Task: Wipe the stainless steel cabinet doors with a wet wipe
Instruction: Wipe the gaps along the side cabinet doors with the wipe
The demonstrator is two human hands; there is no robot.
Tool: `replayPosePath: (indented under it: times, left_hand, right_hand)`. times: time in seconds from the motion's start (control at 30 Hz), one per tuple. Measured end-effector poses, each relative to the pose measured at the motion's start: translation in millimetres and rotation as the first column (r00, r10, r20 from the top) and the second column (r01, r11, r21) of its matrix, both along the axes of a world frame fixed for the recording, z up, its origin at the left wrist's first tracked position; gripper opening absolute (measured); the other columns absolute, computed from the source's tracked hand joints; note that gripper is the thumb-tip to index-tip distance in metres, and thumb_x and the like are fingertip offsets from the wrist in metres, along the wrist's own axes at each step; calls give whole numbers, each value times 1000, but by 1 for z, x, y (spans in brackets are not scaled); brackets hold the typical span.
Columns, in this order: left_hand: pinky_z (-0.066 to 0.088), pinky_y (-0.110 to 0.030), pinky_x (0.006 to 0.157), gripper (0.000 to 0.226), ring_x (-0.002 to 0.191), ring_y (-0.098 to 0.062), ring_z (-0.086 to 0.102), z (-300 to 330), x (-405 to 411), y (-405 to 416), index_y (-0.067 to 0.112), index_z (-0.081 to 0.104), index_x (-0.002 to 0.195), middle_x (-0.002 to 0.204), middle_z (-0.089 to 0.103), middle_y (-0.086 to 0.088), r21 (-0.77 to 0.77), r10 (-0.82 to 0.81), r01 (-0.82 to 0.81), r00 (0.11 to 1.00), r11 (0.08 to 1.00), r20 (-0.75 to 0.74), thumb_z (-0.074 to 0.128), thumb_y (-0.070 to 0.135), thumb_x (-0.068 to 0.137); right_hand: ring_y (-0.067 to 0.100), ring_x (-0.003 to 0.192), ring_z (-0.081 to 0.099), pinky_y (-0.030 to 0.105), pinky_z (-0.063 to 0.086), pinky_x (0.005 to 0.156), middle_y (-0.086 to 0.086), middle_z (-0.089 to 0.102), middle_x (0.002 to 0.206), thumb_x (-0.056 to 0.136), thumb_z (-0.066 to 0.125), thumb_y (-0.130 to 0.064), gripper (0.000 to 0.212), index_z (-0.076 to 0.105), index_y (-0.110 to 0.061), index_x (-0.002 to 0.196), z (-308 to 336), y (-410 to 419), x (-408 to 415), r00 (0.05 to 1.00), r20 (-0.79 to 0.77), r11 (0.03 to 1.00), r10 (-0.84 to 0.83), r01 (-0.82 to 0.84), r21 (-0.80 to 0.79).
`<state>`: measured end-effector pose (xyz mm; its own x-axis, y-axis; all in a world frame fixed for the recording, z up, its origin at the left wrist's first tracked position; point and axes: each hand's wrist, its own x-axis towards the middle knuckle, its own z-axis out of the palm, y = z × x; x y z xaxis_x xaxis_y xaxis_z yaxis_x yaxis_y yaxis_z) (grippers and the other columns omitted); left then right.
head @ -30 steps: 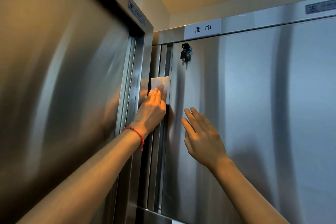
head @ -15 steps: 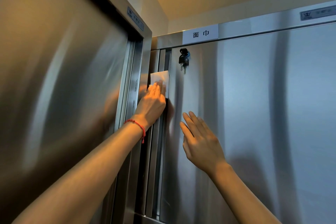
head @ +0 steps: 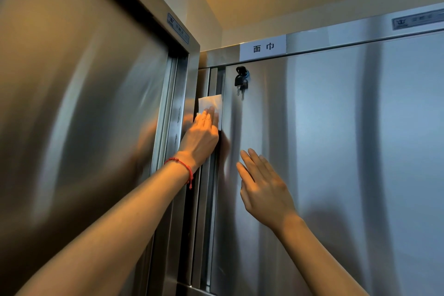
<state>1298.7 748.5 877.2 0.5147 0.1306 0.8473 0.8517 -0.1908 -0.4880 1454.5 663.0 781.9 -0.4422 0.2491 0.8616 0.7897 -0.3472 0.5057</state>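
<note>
My left hand [head: 200, 138] presses a white folded wet wipe [head: 211, 106] flat, fingers straight, against the left edge of the brushed stainless steel cabinet door [head: 336, 151], below the black keys hanging in the lock [head: 241, 80]. My right hand [head: 263, 186] is released, fingers extended, near the door face, holding nothing; I cannot tell whether it touches. A red cord bracelet [head: 183, 167] sits on my left wrist.

The left hand [head: 200, 138] presses a white wet wipe [head: 210, 105] flat against the left edge of the steel cabinet door [head: 336, 151], just below a key [head: 241, 80] hanging in the lock. The right hand [head: 263, 187], fingers straight, rests on the door.
</note>
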Motion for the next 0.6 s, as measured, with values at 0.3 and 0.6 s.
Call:
replayPosePath:
  times: [0.3,0.6]
  left_hand:
    - [9,-41,116,46,143,-36,11,4,-1,2,-6,16,146,152,8,-30,-16,-11,11,1000,1000,4,21,6,102]
    - [6,-39,116,48,143,-35,9,-10,0,7,-8,6,146,152,2,-29,-13,-16,16,1000,1000,-6,22,5,102]
  right_hand:
    - [34,126,50,45,34,106,18,57,131,81,56,-24,45,65,-3,120,0,1,0,1000,0,1000,1,-1,-6]
    - [35,127,49,45,34,106,19,56,132,82,56,-22,44,64,-3,120,0,1,0,1000,-3,1000,10,-10,-3]
